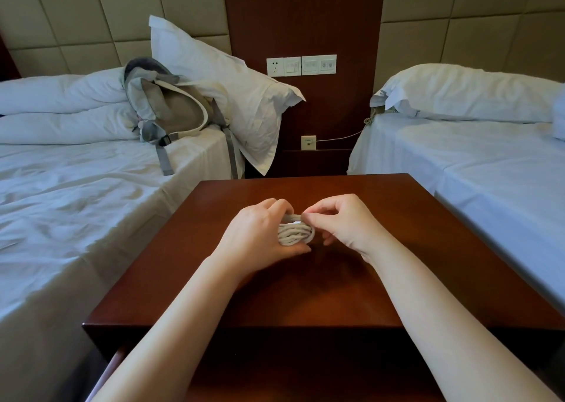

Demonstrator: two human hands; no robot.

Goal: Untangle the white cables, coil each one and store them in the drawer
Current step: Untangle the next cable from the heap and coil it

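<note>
Much of the white cable coil (295, 233) was hidden: the left hand (260, 233) wrapped its fingers and thumb around the bundle from 9 o'clock, so only a few looped strands showed between the two hands, and whether it held one cable or several could not be told. The right hand (342, 221), close in from 3 o'clock, pinched a strand at the coil's top edge, its fingertips covering the cable's end. The coil sat just above the dark wooden surface (305, 294), near its middle. At 6 o'clock, below the front edge, the drawer (113, 365) stood pulled out, its inside dark, crossed by both forearms and cut off by the frame. At 12 o'clock a switch and socket panel (301, 65) sat on the wood wall; a small wall plate (308, 142) below it bore marks too small to read, and a thin cord (339, 137) ran from it toward the right bed (489, 172). At 10 o'clock a grey and beige backpack (171, 108) leaned against a pillow (232, 84) on the left bed (76, 203).
</note>
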